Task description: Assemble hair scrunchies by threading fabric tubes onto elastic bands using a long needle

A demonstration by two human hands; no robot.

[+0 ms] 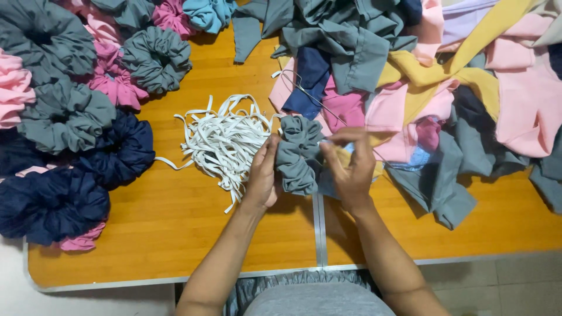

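Both hands grasp a grey scrunchie above the desk centre: left hand clenches its 9 o'clock edge, right hand pinches its 3 o'clock edge. White elastic lies at 9 o'clock.

Both hands, left hand and right hand, hold a gathered grey scrunchie over the wooden table.

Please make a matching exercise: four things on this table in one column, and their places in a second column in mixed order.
1. white elastic strips
2. grey scrunchie
3. finished scrunchies
4. loose fabric pieces

a. far right of the table
b. between left hand and right hand
c. left edge of the table
d. just left of the hands

Pairs: 1-d, 2-b, 3-c, 4-a
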